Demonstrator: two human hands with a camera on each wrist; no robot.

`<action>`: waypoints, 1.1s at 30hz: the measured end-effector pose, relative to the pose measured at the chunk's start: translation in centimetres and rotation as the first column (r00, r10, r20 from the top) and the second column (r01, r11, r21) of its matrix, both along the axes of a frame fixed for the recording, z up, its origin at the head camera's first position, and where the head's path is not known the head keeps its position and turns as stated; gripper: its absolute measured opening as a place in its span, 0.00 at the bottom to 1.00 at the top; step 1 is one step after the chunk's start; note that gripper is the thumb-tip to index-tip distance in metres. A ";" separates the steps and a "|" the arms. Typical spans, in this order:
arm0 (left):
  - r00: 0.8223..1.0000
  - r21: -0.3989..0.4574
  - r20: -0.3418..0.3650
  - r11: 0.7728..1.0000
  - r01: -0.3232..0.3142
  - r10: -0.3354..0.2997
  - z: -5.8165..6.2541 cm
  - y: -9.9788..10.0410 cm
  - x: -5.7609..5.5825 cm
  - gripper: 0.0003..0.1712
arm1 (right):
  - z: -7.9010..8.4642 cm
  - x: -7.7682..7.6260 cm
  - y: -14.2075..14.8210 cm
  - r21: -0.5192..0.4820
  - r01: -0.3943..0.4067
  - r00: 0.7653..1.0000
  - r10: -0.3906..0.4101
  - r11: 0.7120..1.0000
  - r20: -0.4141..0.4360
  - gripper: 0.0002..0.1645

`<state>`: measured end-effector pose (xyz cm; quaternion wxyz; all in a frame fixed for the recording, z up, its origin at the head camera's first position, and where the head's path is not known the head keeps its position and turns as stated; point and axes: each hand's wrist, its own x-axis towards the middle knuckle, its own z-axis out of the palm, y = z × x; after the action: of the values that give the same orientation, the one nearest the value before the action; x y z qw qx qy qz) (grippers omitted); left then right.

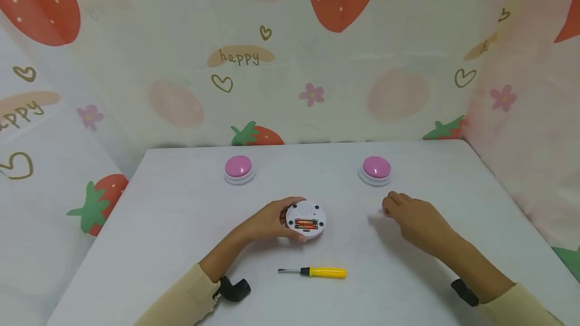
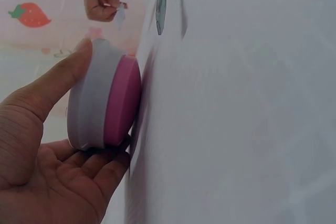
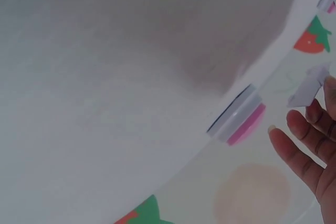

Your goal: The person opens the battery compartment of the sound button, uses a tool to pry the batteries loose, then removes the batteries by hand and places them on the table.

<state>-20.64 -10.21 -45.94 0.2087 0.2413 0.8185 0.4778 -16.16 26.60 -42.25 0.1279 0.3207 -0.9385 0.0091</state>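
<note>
My left hand [image 1: 267, 223] grips a round push button [image 1: 306, 209] by its edge, thumb on one side and fingers on the other. Its white underside faces up, with speaker holes and an uncovered compartment of batteries [image 1: 306, 224]. In the left wrist view, the pink dome [image 2: 125, 103] points down close to the tabletop. Over on the right, my right hand [image 1: 414, 220] is raised above the table. Its thumb and a finger pinch a small white battery cover [image 3: 306, 91], seen in the right wrist view; the other fingers are loosely spread.
A yellow-handled flathead screwdriver [image 1: 323, 272] lies in front of the held button, blade to the left. Two more pink push buttons, one back left [image 1: 238, 167] and one back right [image 1: 376, 167], stand dome up on the white table [image 1: 181, 205]. Strawberry-print sheets [image 1: 290, 74] enclose it.
</note>
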 end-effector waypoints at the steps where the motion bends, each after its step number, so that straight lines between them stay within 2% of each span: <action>1: 1.000 0.002 0.003 1.000 0.000 0.000 0.0 0.0 0.0 0.53 | 0.0 0.0 0.2 -0.002 -0.003 1.000 0.003 1.000 -0.003 0.16; 13: 1.000 -0.009 -0.004 1.000 0.000 0.000 -0.1 0.2 0.0 0.52 | -0.1 0.0 2.4 0.002 -0.004 1.000 0.004 1.000 -0.011 0.16; 18: 1.000 -0.016 -0.024 1.000 0.001 -0.001 -0.1 0.1 -0.2 0.52 | -0.2 -0.4 3.0 -0.007 -0.013 0.999 0.013 1.000 -0.053 0.17; 24: 1.000 -0.008 -0.005 1.000 -0.006 0.006 -0.5 0.0 -0.1 0.52 | -0.7 -0.9 3.9 -0.010 -0.030 0.996 0.029 0.999 -0.081 0.18; 33: 1.000 -0.012 -0.015 1.000 -0.003 0.002 -0.5 -0.1 -0.1 0.52 | -0.8 -1.9 6.7 0.018 0.032 0.999 -0.032 0.999 -0.007 0.18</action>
<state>-20.76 -10.32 -46.41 0.2034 0.2427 0.8231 0.4714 -18.10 33.26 -43.06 0.1281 0.3067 -0.9432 -0.0023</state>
